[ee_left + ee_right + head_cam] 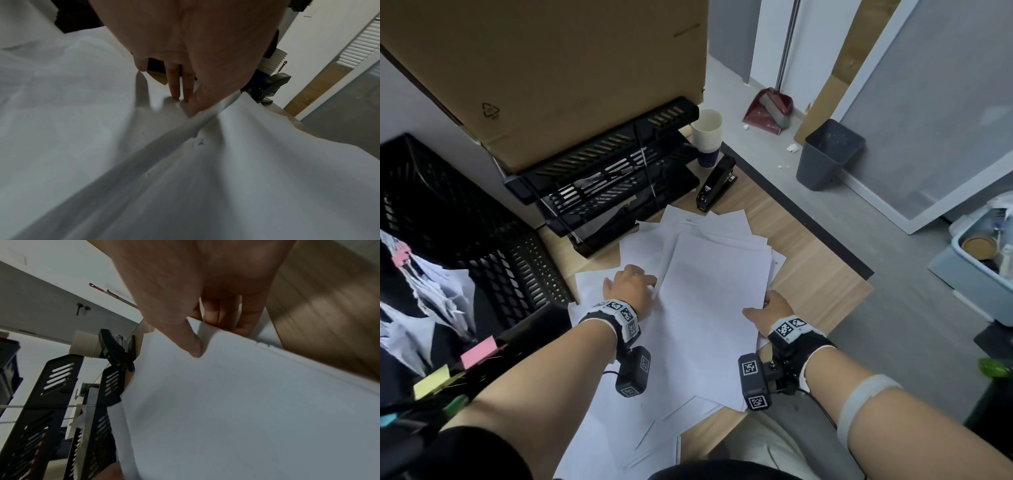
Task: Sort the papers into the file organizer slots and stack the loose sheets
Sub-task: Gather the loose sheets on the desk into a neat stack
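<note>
Plain white sheets (709, 291) lay fanned across the worktop (815, 270) between both hands. The right hand (770, 310) pinched the top bundle's near edge, thumb above. The left hand (628, 284) pressed flat, fingers straight, on sheets beside it.

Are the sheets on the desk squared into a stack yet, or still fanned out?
Still fanned out. The sheets splay at different angles with corners poking past each other, and more lie loose near the desk edge.

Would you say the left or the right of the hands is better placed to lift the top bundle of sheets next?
Probably the right hand: it already pinches the bundle's edge, while the left hand rests flat on the papers.
</note>
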Demonstrator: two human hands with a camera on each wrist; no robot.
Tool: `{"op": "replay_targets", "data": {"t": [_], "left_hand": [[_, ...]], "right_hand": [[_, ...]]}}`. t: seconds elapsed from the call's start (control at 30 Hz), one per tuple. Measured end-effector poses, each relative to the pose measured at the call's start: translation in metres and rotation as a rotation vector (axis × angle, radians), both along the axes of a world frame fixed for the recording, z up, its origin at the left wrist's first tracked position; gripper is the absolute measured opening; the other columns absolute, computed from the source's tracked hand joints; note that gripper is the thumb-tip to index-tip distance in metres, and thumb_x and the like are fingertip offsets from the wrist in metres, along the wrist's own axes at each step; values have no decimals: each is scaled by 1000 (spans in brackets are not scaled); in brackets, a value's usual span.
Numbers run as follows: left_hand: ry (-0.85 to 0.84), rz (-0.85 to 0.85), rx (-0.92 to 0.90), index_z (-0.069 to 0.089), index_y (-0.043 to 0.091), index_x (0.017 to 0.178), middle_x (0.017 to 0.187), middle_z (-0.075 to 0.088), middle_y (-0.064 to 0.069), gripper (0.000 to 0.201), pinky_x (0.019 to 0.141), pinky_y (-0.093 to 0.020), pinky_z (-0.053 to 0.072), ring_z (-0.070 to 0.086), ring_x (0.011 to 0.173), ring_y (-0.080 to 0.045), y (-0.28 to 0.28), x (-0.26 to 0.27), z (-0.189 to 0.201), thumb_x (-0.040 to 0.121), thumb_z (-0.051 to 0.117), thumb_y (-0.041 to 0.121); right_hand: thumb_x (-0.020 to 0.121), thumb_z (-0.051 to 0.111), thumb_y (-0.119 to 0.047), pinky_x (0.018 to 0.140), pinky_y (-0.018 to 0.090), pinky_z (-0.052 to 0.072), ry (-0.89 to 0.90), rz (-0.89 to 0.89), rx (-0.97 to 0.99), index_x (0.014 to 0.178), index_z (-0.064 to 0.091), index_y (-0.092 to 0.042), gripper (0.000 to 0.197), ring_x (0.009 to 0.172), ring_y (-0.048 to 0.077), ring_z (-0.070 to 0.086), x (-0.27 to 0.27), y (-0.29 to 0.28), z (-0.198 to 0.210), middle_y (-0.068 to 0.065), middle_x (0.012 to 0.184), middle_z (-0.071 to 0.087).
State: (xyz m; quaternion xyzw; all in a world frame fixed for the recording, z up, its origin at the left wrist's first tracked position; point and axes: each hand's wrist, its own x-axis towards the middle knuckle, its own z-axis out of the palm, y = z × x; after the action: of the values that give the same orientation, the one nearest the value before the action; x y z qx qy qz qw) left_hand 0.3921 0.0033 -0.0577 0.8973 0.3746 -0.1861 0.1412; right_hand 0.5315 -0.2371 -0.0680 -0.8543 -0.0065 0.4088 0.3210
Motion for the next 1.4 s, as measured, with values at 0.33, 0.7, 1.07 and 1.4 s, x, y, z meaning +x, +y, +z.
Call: {"op": "replay_targets", "data": {"t": [0.33,0.7,1.07,1.4], "left_hand": [[90,183,-153,41,24,125,105,64,-4,53,98,-42,45,63,99,-31,18,-3,-3,80,68,33],[-327,256,-224,68,12,115,106,73,-12,27,88,-36,53,67,101,-33,33,-22,55,94,61,28],[-797,475,-132,62,9,84,75,62,-13,11,68,-28,38,60,77,-33,50,-66,118,93,57,11],[-1113,621,-334,70,20,104,101,75,-6,23,92,-49,57,71,96,-26,54,-69,144,85,68,33]], "right_hand": [[83,61,-19,84,37,56,45,-85,-22,84,63,-16,5,85,29,68,0,-18,1,8,90,71],[91,56,-15,75,29,40,38,-111,-130,93,53,-5,11,83,30,55,-7,-10,22,3,75,56],[91,45,2,82,34,42,-15,1,-188,117,52,9,28,93,36,55,-13,0,34,24,111,60],[77,66,-35,102,46,44,-212,-115,-109,136,42,-11,68,120,39,52,-19,9,55,17,138,45]]}}
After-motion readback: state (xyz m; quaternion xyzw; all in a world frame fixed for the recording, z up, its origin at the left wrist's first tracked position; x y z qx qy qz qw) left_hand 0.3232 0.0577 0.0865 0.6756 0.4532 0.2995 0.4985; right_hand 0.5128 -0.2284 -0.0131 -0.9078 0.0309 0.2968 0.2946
